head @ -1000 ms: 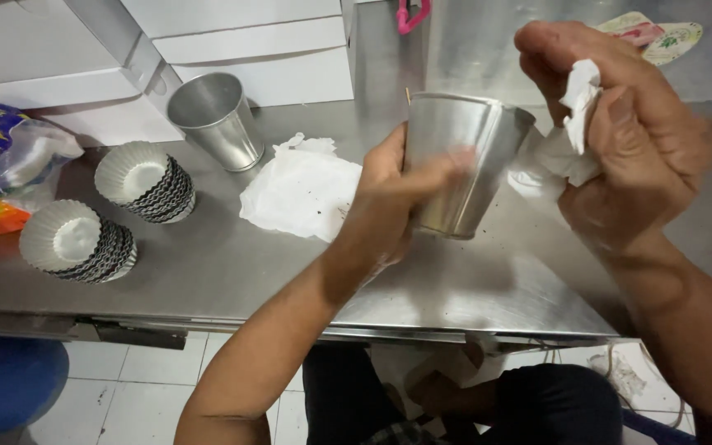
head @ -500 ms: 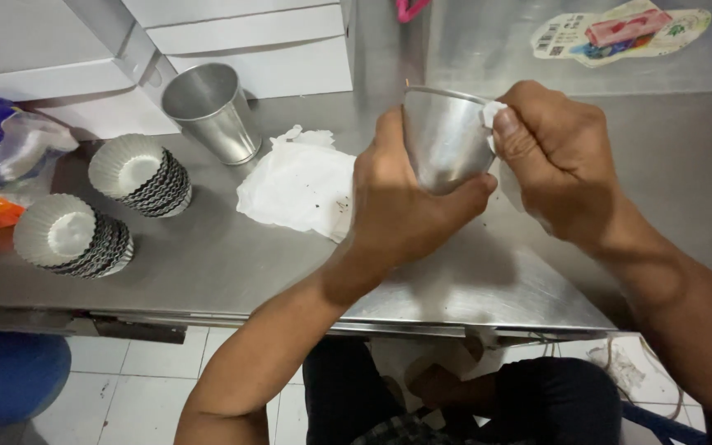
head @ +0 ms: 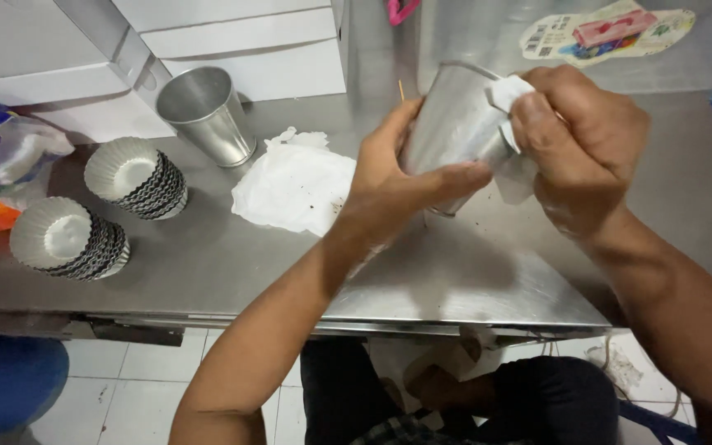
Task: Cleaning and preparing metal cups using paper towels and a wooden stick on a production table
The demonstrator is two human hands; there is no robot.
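- Left hand (head: 397,185) is wrapped around a metal cup (head: 455,124), tilted above the steel table (head: 471,272).
- Right hand (head: 578,140) pinches a white tissue (head: 508,91) against the cup's rim.
- Bare tabletop lies at 6 o'clock, up to the front edge.
- Crumpled paper (head: 294,185) sits at 9 o'clock.

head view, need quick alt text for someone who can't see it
A left hand holds a tilted metal cup above a steel table while the right hand presses a white tissue against its rim. On the table to the left lie a crumpled white paper, a second metal cup and two stacks of fluted baking moulds.
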